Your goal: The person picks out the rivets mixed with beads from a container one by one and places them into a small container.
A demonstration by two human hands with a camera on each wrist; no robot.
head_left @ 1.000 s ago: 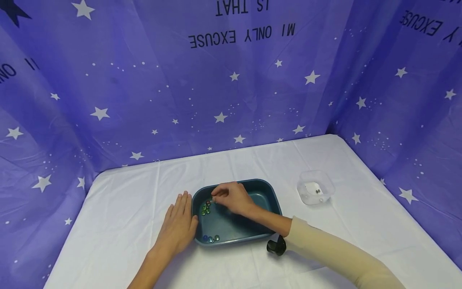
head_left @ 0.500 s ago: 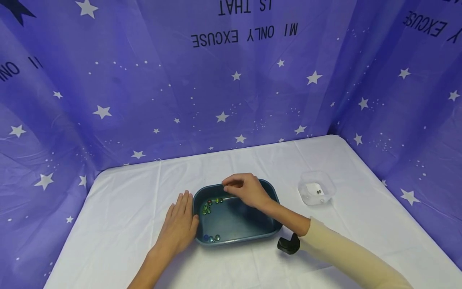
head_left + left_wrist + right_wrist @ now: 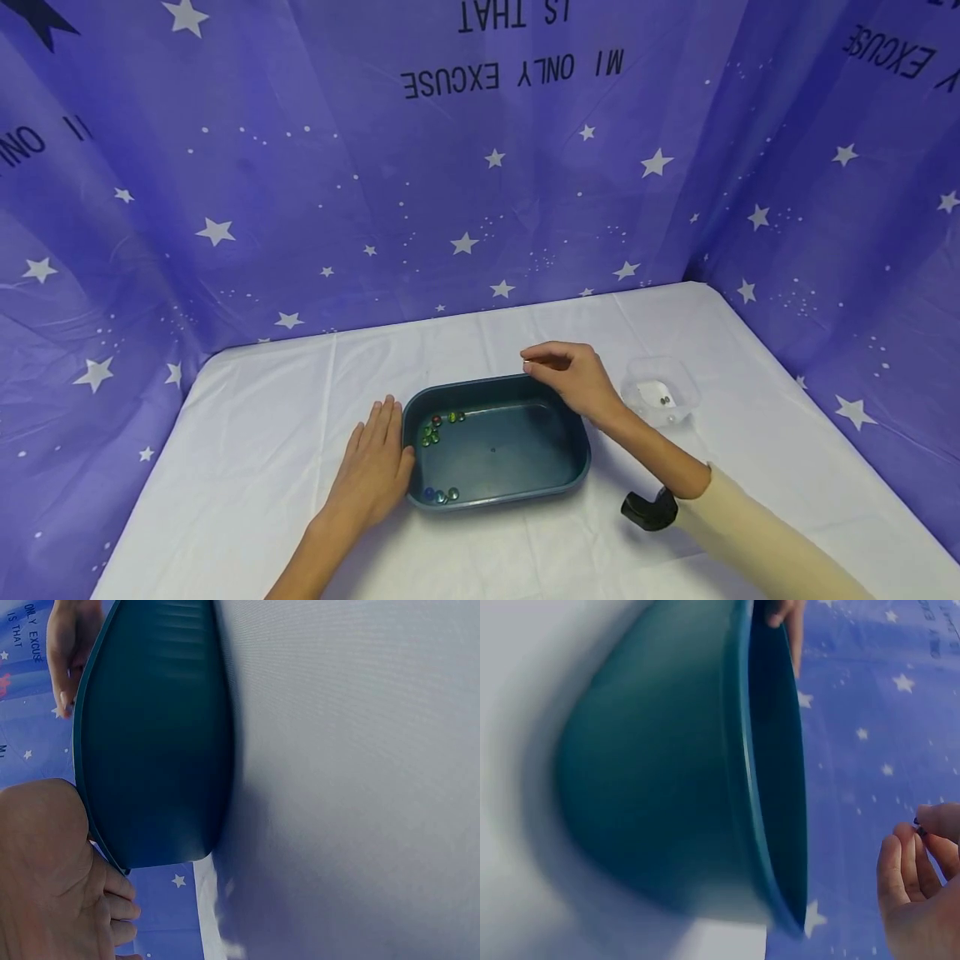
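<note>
A dark teal plastic basin (image 3: 495, 467) stands on the table. Several green glass marbles (image 3: 431, 436) and a reddish marble (image 3: 437, 421) lie at its left end, with blue and clear marbles (image 3: 440, 497) in the near left corner. My left hand (image 3: 372, 462) rests against the basin's left side, fingers straight. Above the basin's far right rim, my right hand (image 3: 576, 382) pinches a small dark shiny piece (image 3: 919, 828) between thumb and fingertips; its kind is too small to make out. The basin's outer wall (image 3: 157, 735) fills much of the left wrist view.
Right of the basin is a clear plastic container (image 3: 678, 387) with a few tiny metallic pieces (image 3: 664, 401) inside. A white cloth (image 3: 247, 467) covers the table. Purple star-printed curtains (image 3: 420, 208) hang behind it and at the sides. A black wrist mount (image 3: 649, 510) sits below my right forearm.
My right hand has lifted out of the basin's left end and moved right, past the far rim toward the clear container, with the small piece pinched. The left hand has stayed in place.
</note>
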